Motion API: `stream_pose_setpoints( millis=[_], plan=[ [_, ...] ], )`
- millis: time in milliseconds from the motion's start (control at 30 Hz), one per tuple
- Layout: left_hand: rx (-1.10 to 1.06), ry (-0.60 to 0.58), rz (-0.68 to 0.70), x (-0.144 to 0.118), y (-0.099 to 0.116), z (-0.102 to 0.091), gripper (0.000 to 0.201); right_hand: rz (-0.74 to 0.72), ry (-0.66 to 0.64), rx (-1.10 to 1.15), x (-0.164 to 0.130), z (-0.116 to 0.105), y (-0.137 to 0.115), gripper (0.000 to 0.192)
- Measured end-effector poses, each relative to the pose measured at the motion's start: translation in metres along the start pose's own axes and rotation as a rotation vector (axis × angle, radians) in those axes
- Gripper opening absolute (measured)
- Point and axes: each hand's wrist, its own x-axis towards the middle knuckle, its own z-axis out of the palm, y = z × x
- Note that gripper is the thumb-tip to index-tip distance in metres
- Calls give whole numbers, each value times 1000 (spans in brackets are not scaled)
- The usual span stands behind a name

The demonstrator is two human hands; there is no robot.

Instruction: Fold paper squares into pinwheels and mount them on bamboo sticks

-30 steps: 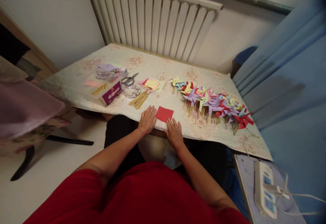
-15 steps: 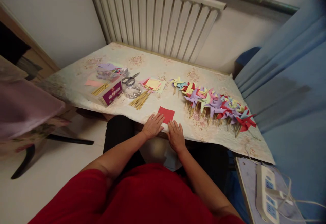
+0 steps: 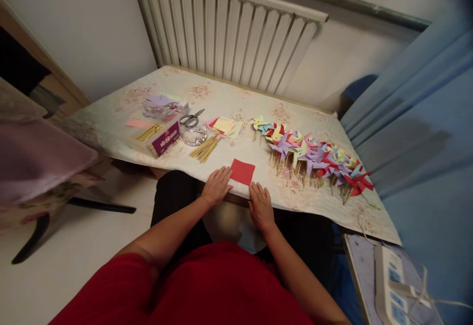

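A square of red paper (image 3: 243,172) lies flat near the front edge of the table. My left hand (image 3: 217,185) rests palm down at its left side, fingers stretched out, with the fingertips close to the paper's edge. On the other side, my right hand (image 3: 261,206) lies with fingers extended at the table edge, just below the paper's lower right corner. Neither hand grips anything. Beyond the paper are a bundle of thin wooden sticks (image 3: 205,149) and a stack of coloured paper squares (image 3: 224,126).
Many finished paper pinwheels (image 3: 314,157) on sticks lie at the right. Scissors (image 3: 191,119), a round clear case of pins (image 3: 194,136) and a box (image 3: 164,140) holding sticks sit at the left. A power strip (image 3: 393,285) with cables is at lower right.
Both hands have drawn back off the red paper, the left to its side and the right toward the table edge. The camera view has shifted slightly.
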Motion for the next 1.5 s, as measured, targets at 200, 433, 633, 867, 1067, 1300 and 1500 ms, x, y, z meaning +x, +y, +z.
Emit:
stream_pose_setpoints(
  millis=[200,433,633,867,1067,1300,1500],
  plan=[
    [-14,61,-141,-6,0,1,55,6,46,15,-1,5,0,57],
    [4,68,-151,-8,2,1,51,9,69,17,-1,8,-1,55],
    [16,74,-153,-9,3,2,51,21,74,4,-2,8,-2,56],
    [22,82,-156,-9,4,2,51,20,104,3,-2,10,-4,52],
    [41,94,-182,-8,7,6,51,17,140,16,-2,13,-4,49],
    [59,110,-201,-7,9,8,51,5,155,70,-2,13,-3,50],
    [85,89,-219,-6,10,7,51,12,183,120,-1,13,-2,50]
  ],
)
